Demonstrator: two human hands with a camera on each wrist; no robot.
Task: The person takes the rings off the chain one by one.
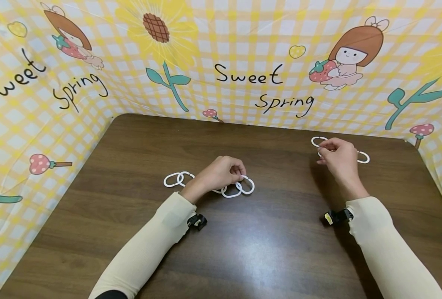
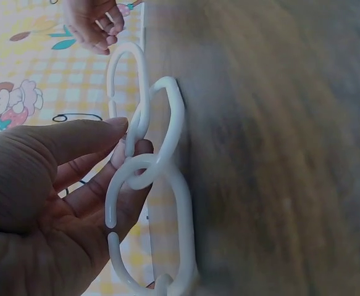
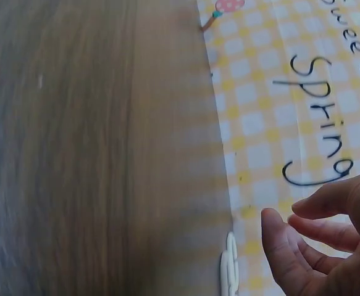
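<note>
A chain of white plastic C-shaped links (image 1: pixel 231 196) stretches across the middle of the table, partly hidden under my left wrist. My left hand (image 1: pixel 222 170) pinches the chain's right end link (image 1: pixel 253 187) between thumb and fingers. In the left wrist view, linked rings (image 2: pixel 184 216) hang past the fingertips, each with a small gap in its side. Farther back on the right, my right hand (image 1: pixel 340 160) hovers over other white links (image 1: pixel 368 158). Its fingers (image 3: pixel 278 246) are loosely bent, with nothing between them, and the links (image 3: pixel 225 271) lie below, apart from them.
The brown wooden table (image 1: pixel 266 257) ends at a yellow checked cloth (image 1: pixel 243 41) printed with flowers and figures, which stands along the back and both sides. A black wrist camera (image 1: pixel 197 222) sits on the left sleeve, another (image 1: pixel 337 216) on the right.
</note>
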